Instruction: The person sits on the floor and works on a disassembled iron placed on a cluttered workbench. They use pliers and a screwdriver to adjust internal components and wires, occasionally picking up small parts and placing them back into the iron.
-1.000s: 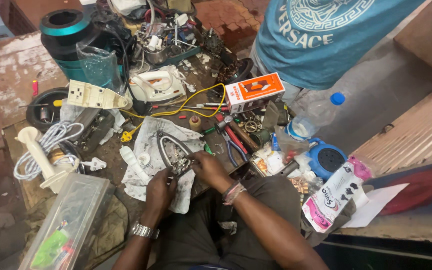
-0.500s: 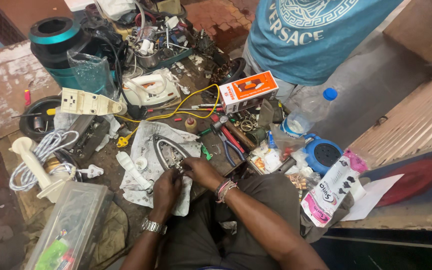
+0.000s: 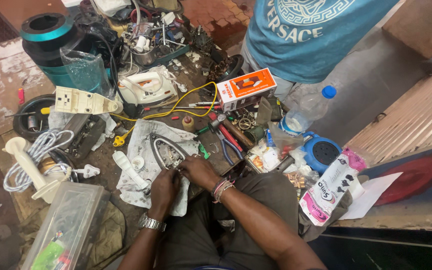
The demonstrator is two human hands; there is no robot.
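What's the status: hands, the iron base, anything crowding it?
Left hand and right hand both on opened iron soleplate, grip unclear. Soleplate lies on white cloth. White handle piece beside it, pliers close right.

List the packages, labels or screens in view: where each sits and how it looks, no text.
Cardboard box: behind the opened iron, long rectangular, orange and white with a product picture.
Plastic pouch: right of the right hand, slim, white with pink ends and black print.
Clear plastic case: left of the left hand, rectangular, green and red items inside.
No screens.
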